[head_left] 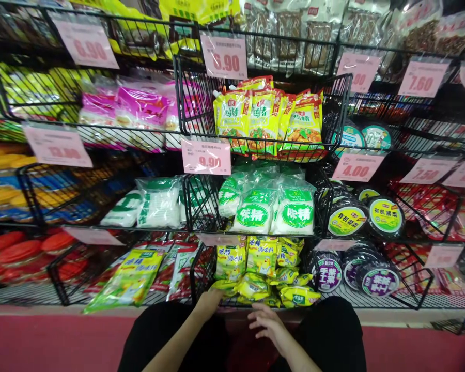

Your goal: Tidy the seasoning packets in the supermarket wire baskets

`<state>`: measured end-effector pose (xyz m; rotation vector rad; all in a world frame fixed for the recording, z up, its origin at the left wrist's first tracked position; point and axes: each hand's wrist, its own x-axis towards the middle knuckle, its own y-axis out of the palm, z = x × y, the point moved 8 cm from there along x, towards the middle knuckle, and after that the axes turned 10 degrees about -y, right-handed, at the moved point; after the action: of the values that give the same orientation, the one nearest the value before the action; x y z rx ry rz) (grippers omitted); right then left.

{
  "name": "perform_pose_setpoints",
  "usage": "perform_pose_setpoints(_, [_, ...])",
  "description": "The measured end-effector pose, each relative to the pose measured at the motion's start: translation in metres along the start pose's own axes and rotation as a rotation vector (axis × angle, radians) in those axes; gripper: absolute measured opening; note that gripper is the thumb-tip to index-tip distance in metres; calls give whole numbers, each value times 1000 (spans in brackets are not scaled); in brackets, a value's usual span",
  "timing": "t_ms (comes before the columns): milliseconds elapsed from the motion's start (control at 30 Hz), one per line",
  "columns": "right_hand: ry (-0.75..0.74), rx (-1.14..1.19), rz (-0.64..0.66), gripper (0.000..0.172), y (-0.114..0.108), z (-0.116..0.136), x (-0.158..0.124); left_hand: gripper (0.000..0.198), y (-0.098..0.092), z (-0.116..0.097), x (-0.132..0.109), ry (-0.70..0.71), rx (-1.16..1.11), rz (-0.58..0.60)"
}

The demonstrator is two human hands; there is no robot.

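I crouch before a shop shelf of black wire baskets. My left hand (pixel 208 300) reaches into the bottom basket (pixel 194 279) and touches a small yellow seasoning packet (pixel 225 285); its fingers are hidden behind the basket's edge. My right hand (pixel 266 321) hovers just in front of the same basket, fingers apart and holding nothing, close to a heap of yellow packets (pixel 279 289). More yellow packets (pixel 262 255) stand upright behind the heap.
Above hang baskets of white-and-green bags (pixel 273 209) and yellow-red pouches (pixel 265 119). Round black-lidded tubs (pixel 366 219) fill the right side, green and red packs (pixel 134 279) the left. Pink price tags (pixel 206 156) hang on the basket fronts. A pink ledge (pixel 42 330) runs below.
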<state>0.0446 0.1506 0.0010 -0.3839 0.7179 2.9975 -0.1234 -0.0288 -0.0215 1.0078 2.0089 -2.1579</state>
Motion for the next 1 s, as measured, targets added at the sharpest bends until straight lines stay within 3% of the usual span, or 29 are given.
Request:
perform_pose_setpoints(233, [-30,6,24,63,-3,10,-2,48,-64,9,10,75,83,-85])
perform_pose_setpoints(333, [-35,30,29,62,0,11,-1,43,-89,6,26,80,77,-166])
perform_pose_setpoints(500, [-10,25,15,66,2,6,-3,45,-105,-11,61,-29,71,-326])
perform_pose_setpoints(600, [-25,27,-20,66,-5,9,-5,48,-94,-21,65,-146,-32,-468])
perform_pose_setpoints(667, [-40,39,-44,66,-9,12,-4,56,-82,-19,52,-296,-216,-674])
perform_pose_setpoints(733, [-49,50,-51,66,-10,14,-3,66,-56,-12,31,-471,-408,-877])
perform_pose_setpoints(767, [-49,56,-47,67,-10,14,-1,70,-38,-11,23,-530,-463,-912])
perform_pose_setpoints(800, [-44,62,-41,67,-8,13,0,72,-19,-11,20,-550,-489,-890])
perform_pose_setpoints(900, [-21,66,-26,67,-3,7,3,72,28,-14,25,-487,-441,-679])
perform_pose_setpoints(1000, [11,46,-17,70,1,0,4,81,37,-14,35,-377,-304,-587])
